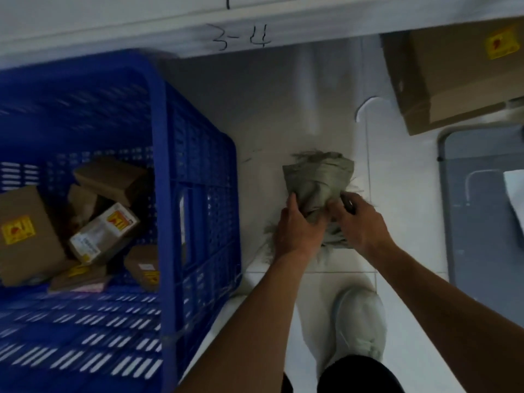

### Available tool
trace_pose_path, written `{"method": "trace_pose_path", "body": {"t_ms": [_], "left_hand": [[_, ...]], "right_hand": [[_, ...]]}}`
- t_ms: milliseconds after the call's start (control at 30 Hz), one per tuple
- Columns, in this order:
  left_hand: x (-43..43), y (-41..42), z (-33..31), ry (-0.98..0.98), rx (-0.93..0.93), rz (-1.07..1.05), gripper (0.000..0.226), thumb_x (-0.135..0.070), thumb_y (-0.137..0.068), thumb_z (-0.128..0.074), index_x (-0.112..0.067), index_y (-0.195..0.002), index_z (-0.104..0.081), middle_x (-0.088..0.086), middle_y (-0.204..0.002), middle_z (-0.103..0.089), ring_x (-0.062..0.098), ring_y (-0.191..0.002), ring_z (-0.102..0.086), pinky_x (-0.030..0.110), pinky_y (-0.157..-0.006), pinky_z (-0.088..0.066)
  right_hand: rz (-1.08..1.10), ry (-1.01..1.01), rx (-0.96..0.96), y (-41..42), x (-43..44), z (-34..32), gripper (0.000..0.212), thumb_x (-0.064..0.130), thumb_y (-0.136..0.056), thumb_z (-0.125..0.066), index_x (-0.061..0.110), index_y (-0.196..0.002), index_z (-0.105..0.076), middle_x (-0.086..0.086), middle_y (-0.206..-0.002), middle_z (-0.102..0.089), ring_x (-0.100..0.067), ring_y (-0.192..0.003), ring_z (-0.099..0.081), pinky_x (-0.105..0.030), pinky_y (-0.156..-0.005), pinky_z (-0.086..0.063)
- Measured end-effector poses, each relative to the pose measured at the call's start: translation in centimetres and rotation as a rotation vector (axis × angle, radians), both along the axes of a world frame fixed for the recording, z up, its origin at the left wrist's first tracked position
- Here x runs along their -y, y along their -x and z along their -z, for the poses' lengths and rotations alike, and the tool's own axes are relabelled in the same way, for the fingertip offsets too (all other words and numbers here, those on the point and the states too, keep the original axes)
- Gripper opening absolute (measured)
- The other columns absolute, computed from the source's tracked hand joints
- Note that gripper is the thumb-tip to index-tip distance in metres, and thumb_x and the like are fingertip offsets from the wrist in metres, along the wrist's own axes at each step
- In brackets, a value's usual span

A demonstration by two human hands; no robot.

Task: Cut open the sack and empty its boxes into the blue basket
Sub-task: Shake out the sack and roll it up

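Both hands, left hand (pixel 297 225) and right hand (pixel 361 222), closed on the crumpled grey-green sack (pixel 319 180), bunched between the fingers (pixel 292 202) above the white floor (pixel 283 109). Several cardboard boxes (pixel 105 231) heaped inside the blue basket (pixel 164 165), well left of the fingers.

floor (pixel 326 114): pale glossy tile | white shelf edge (pixel 198 38) marked "3-4" | grey panel (pixel 482 222) at rt

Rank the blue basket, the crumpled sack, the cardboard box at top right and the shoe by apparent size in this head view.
1. Blue basket
2. Cardboard box, partly cut off
3. Shoe and crumpled sack: look alike, unranked.
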State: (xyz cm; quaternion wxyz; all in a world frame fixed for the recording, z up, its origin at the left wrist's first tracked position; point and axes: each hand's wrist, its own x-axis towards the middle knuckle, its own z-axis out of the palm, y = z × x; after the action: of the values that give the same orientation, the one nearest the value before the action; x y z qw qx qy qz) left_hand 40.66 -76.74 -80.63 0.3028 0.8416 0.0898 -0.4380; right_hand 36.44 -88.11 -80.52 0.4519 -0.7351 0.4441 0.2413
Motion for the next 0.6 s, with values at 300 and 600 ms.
{"method": "trace_pose_path", "body": {"t_ms": [300,600], "left_hand": [[-1.0,-2.2,3.9,-0.024,-0.148,0.189,0.084,-0.057,-0.094,-0.056,-0.036,-0.161,-0.01,0.007,-0.154,-0.044,0.032,-0.135,-0.049,0.047,-0.112,-0.042],[-2.9,-3.5,-2.3,-0.022,-0.182,0.212,0.085,-0.061,-0.093,-0.056,-0.033,-0.161,-0.013,0.007,-0.157,-0.042,0.03,-0.137,-0.047,0.044,-0.113,-0.041]], "right_hand": [[0.001,0.071,-0.05,-0.9,-0.4,2.3,0.053,0.053,-0.094,-0.055,0.025,-0.139,-0.051,-0.013,-0.126,-0.067,-0.037,-0.112,-0.063,-0.05,-0.095,-0.052],[0.038,0.116,-0.169,-2.0,-0.1,-4.5,0.06,0.051,-0.093,-0.06,0.012,-0.139,-0.05,-0.018,-0.126,-0.065,-0.038,-0.112,-0.063,-0.047,-0.097,-0.051]]}}
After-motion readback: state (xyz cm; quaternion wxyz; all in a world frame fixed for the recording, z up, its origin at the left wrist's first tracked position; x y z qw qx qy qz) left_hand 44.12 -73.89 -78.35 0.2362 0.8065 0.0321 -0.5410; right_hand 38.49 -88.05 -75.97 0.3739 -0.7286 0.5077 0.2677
